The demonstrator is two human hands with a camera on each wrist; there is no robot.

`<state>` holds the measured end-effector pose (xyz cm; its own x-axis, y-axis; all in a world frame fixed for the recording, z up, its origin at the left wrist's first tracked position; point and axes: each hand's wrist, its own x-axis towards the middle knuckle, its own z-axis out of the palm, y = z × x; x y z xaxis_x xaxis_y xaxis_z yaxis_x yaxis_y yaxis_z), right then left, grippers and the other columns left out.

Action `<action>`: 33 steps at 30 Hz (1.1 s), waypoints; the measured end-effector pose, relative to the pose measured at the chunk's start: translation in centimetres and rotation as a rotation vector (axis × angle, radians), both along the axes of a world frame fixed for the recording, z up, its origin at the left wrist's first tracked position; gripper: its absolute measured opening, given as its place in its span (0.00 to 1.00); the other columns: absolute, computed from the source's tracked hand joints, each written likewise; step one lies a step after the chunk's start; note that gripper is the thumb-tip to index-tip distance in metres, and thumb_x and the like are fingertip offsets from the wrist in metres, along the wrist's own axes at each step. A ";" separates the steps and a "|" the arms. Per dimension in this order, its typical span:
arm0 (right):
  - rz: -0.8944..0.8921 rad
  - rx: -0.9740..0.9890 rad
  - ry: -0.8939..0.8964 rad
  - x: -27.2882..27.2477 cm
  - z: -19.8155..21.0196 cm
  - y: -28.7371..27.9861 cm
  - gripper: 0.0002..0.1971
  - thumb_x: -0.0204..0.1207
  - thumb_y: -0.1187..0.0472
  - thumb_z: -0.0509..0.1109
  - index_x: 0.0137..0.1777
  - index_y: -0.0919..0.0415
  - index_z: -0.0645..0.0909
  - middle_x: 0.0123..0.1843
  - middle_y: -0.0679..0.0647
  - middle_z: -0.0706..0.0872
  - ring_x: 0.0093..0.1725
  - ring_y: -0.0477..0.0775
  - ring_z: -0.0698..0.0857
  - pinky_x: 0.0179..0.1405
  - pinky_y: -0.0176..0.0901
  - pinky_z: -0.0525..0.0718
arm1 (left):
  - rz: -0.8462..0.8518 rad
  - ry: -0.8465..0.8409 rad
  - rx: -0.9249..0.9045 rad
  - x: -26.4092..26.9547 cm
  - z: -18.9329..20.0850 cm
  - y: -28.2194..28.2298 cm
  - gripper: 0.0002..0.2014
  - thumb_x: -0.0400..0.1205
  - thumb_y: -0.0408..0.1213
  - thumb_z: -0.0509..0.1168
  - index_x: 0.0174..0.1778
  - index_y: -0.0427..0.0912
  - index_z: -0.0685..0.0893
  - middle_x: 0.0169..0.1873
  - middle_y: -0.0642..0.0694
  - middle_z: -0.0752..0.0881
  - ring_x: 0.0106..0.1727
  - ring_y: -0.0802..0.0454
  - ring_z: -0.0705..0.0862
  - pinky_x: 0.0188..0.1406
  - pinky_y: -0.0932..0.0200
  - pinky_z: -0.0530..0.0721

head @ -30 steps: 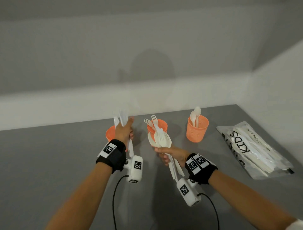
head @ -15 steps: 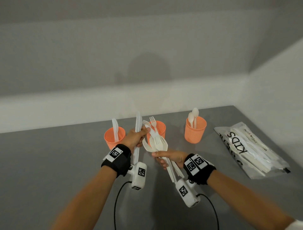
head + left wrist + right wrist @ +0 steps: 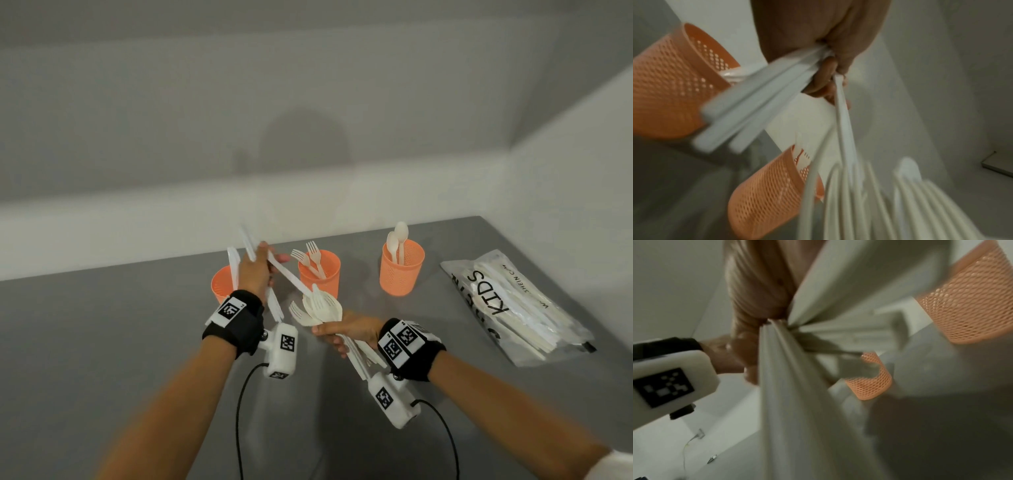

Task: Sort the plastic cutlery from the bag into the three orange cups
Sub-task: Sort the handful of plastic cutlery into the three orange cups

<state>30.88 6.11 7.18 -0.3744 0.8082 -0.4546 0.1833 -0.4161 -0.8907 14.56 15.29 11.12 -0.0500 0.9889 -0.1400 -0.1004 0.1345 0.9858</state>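
While the right hand (image 3: 346, 330) clutches a fan of forks and spoons (image 3: 317, 308), the left hand (image 3: 255, 272) grips white knives (image 3: 287, 274). Both hover before three orange cups (image 3: 401, 270) beside the bag (image 3: 513, 305).

cups (image 3: 401, 270): orange, fine perforated mesh | cutlery (image 3: 322, 306): cream-white, plain | bag (image 3: 513, 305): clear with black lettering (reads "KIDS") | wristbands (image 3: 409, 349): black, white tags bearing black square-code patterns | table (image 3: 102, 342): plain grey | wall (image 3: 308, 85): off-white

A grey table (image 3: 102, 342) stands in a corner of pale walls (image 3: 308, 102).
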 end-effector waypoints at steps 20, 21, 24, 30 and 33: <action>-0.482 0.325 -0.309 -0.9 -2.5 3.5 0.16 0.73 0.67 0.69 0.60 0.58 0.75 0.35 0.59 0.82 0.29 0.53 0.78 0.25 0.38 0.75 | -0.175 0.142 -0.144 3.8 -1.2 -3.3 0.06 0.79 0.34 0.67 0.38 0.39 0.79 0.10 0.55 0.69 0.09 0.62 0.64 0.10 0.70 0.63; -0.477 0.326 -0.306 -1.0 -2.5 3.5 0.16 0.73 0.66 0.69 0.60 0.58 0.75 0.34 0.57 0.82 0.28 0.52 0.78 0.25 0.39 0.75 | -0.143 0.168 -0.141 4.0 -1.3 -3.1 0.07 0.79 0.36 0.68 0.36 0.39 0.79 0.07 0.55 0.69 0.08 0.61 0.64 0.10 0.70 0.64; -0.432 0.343 -0.307 -1.3 -2.5 3.5 0.09 0.73 0.65 0.70 0.51 0.55 0.76 0.32 0.53 0.80 0.28 0.51 0.76 0.26 0.41 0.74 | -0.065 0.258 -0.114 4.2 -1.6 -2.4 0.13 0.78 0.39 0.69 0.29 0.41 0.76 0.13 0.52 0.72 0.13 0.58 0.69 0.16 0.66 0.67; -0.411 0.176 -0.019 -1.0 -1.9 2.8 0.08 0.78 0.57 0.69 0.39 0.55 0.74 0.29 0.56 0.77 0.21 0.48 0.79 0.22 0.38 0.79 | -0.029 0.367 -0.007 3.6 -2.0 -1.1 0.10 0.79 0.35 0.65 0.32 0.45 0.74 0.26 0.48 0.76 0.29 0.50 0.75 0.27 0.60 0.73; -0.448 0.118 0.075 -0.7 -1.8 2.7 0.11 0.79 0.54 0.67 0.39 0.58 0.76 0.30 0.56 0.78 0.19 0.46 0.79 0.23 0.39 0.80 | 0.045 0.288 0.016 3.3 -1.8 -0.9 0.04 0.83 0.35 0.60 0.44 0.40 0.75 0.28 0.47 0.77 0.30 0.46 0.76 0.30 0.57 0.76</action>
